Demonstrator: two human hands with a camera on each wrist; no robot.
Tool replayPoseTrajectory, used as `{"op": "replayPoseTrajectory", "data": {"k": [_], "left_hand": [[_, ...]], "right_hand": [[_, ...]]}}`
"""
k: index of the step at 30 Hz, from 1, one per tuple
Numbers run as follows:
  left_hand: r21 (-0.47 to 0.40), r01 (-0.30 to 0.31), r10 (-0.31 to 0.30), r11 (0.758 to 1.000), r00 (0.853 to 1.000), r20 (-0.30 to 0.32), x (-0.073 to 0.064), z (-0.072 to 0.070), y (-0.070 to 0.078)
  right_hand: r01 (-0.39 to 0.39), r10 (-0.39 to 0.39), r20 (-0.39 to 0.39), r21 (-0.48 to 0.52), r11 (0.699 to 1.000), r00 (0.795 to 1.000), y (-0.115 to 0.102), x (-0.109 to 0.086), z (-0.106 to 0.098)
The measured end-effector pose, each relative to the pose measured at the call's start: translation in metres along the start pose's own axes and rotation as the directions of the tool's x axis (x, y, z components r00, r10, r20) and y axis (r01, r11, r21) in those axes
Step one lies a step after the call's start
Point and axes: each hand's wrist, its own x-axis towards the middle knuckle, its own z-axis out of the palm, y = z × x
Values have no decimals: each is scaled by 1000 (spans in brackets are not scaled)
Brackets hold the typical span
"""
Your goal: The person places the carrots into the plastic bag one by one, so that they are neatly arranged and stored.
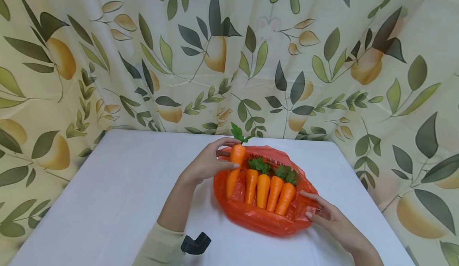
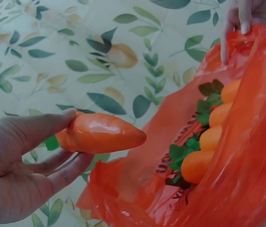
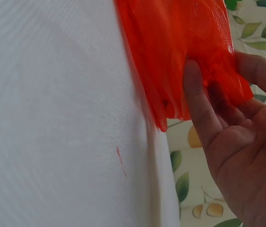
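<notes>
My left hand (image 1: 206, 163) pinches an orange carrot (image 1: 235, 166) with green leaves, holding it upright over the left side of a red plastic bag (image 1: 258, 222). In the left wrist view the thumb and fingers grip the carrot (image 2: 105, 134), whose tip points right. Several more carrots (image 1: 263, 190) lie side by side in the bag's opening, leaves toward the back. At the bag's right edge my right hand (image 1: 333, 222) holds the plastic. The right wrist view shows the bag (image 3: 184, 52) between thumb and fingers of the right hand (image 3: 246, 156).
A white-covered table (image 1: 118, 194) lies beneath the bag. Behind it hangs a curtain (image 1: 229, 86) printed with leaves and fruit. A black strap piece (image 1: 196, 243) sits at the left sleeve cuff. The bag's back flap bears dark printing.
</notes>
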Motion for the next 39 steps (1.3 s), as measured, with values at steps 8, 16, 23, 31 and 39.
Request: {"op": "replayPoseTrajectory", "data": {"k": [8,16,23,31,39], "left_hand": [[-28,-4,4,1000,1000,9,11,18,-4],[-30,-9,9,1000,1000,27,17,39,-6],[-25,-38,38,999,999,14,20,56,-11],[-30,-1,1,1000,1000,13,24,74,-11],[-32,59,-59,998,998,-2,27,85,-18]], "right_hand": [[17,-17,-7,6,1000,1000,1,-1,0],[40,-40,-9,3,999,999,4,0,-1],[8,-8,-15,2,1000,1000,2,1,-1],[78,-78,-6,-10,997,997,2,-1,0],[28,-28,-23,-25,999,999,4,2,-1]]}}
